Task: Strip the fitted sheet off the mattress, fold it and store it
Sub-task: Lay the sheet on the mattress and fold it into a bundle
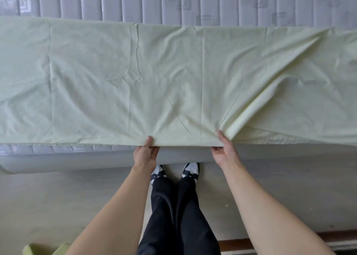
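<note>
I pinch the near edge of the pale green sheet (173, 77), folded along the mattress (193, 1), with left hand (145, 156) and right hand (225, 153); lifting both corners evenly should keep the fold square.

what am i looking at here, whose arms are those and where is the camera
There is one picture, taken by a wide-angle camera worn on a person's head, looking forward and down. The two bare arms are that person's own. The left hand and right hand each pinch the near edge of a pale green sheet, which lies spread in a long band across a quilted grey mattress. The mattress shows bare beyond the sheet. Below are the person's dark trousers, shoes and the floor.
</note>
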